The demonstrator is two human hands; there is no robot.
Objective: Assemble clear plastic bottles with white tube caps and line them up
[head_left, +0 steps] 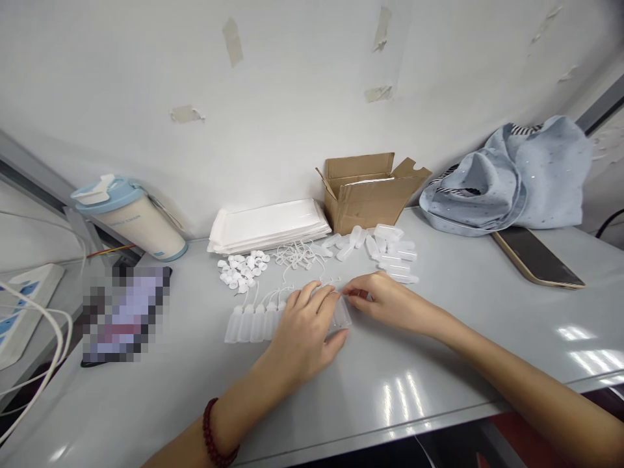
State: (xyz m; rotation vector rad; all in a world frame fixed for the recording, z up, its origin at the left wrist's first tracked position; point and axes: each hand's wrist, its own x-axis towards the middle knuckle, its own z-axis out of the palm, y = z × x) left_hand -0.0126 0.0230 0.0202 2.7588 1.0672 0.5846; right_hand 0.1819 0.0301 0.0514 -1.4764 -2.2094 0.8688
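Note:
A row of small translucent plastic bottles (pixel 245 325) lies side by side on the desk, with thin white cords at the necks of several. My left hand (pixel 305 325) rests palm down across the right part of this row, thumb apart from the fingers, hiding the bottles beneath. Just past it, more bottles (pixel 342 314) show at the row's right end. There my right hand (pixel 383 300) has thumb and forefinger pinched by the bottle necks; whatever is between the fingertips is too small to make out. Behind the row are white caps (pixel 242 268) and tangled white cords with plugs (pixel 299 255).
Loose bottles (pixel 390 250) lie before an open cardboard box (pixel 368 208). Beside it sits a stack of flat white packs (pixel 270 224). A tumbler (pixel 141 224) and a blurred purple item (pixel 129 312) are left; a blue cloth bag (pixel 517 179) and phone (pixel 541 257) are right.

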